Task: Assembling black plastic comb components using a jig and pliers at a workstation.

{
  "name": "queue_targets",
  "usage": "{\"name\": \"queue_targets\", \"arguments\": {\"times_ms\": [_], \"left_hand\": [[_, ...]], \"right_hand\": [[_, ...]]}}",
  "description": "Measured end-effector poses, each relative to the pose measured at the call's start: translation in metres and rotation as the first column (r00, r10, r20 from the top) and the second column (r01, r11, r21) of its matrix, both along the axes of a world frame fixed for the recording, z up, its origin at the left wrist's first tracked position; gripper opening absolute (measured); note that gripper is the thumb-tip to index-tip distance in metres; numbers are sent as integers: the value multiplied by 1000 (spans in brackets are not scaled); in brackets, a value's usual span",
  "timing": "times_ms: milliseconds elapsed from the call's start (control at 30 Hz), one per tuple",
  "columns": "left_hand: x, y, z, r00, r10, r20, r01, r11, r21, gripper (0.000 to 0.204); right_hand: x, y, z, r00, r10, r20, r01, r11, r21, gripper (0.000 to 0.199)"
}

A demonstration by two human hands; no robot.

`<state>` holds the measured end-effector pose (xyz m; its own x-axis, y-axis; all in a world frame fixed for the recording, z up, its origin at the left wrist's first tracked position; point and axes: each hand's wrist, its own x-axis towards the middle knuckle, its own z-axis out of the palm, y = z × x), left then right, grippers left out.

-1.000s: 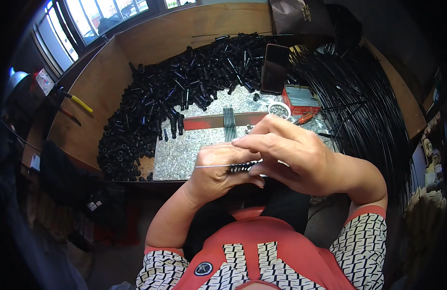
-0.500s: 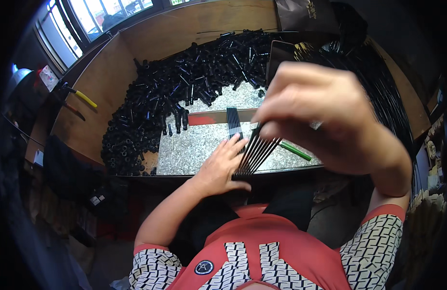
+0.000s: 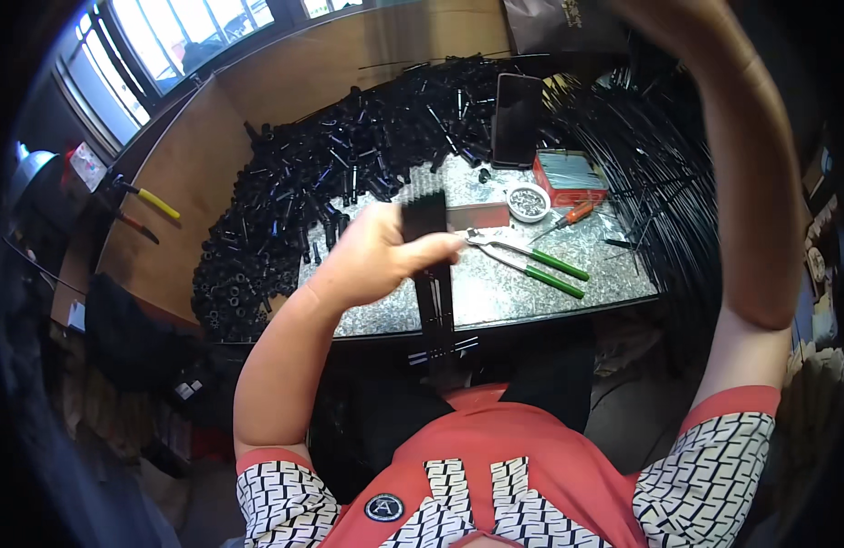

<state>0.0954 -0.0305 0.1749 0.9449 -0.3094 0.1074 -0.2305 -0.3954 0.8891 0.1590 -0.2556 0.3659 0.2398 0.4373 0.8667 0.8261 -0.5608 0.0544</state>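
Note:
My left hand (image 3: 372,258) is closed around a bundle of thin black rods (image 3: 427,219) above the front of the worktable, thumb across the bundle. The rods are upright in the picture. Their lower ends hang past the table's front edge and look blurred. High at the upper right, my right hand (image 3: 661,20) is cut off by the picture's top edge, so its fingers are hidden. Right of the bundle lie pliers with green handles (image 3: 540,265). Behind the bundle is a flat reddish-grey strip (image 3: 481,216).
Black tubular parts (image 3: 349,146) are heaped at the left and back. Behind the pliers are a white bowl of small pieces (image 3: 529,203), an orange-handled screwdriver (image 3: 577,213), a red box of thin rods (image 3: 568,178) and a phone (image 3: 517,119). Long black rods (image 3: 659,155) fill the right side.
My left hand has lifted off the tabletop and now grips the rods. The right hand has left the rods and swung up and away to the top right, uncovering the pliers, bowl and box.

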Motion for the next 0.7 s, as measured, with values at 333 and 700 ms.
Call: {"name": "queue_targets", "arguments": {"times_ms": [333, 700], "left_hand": [[-15, 36, -117, 809, 456, -371, -567, 438, -698, 20], [-58, -16, -143, 698, 484, -528, -648, 113, -753, 28]], "right_hand": [[-109, 28, -294, -464, 448, -764, -394, 668, 631, 41], [-89, 64, -347, -319, 925, -205, 444, 337, 830, 53]]}}
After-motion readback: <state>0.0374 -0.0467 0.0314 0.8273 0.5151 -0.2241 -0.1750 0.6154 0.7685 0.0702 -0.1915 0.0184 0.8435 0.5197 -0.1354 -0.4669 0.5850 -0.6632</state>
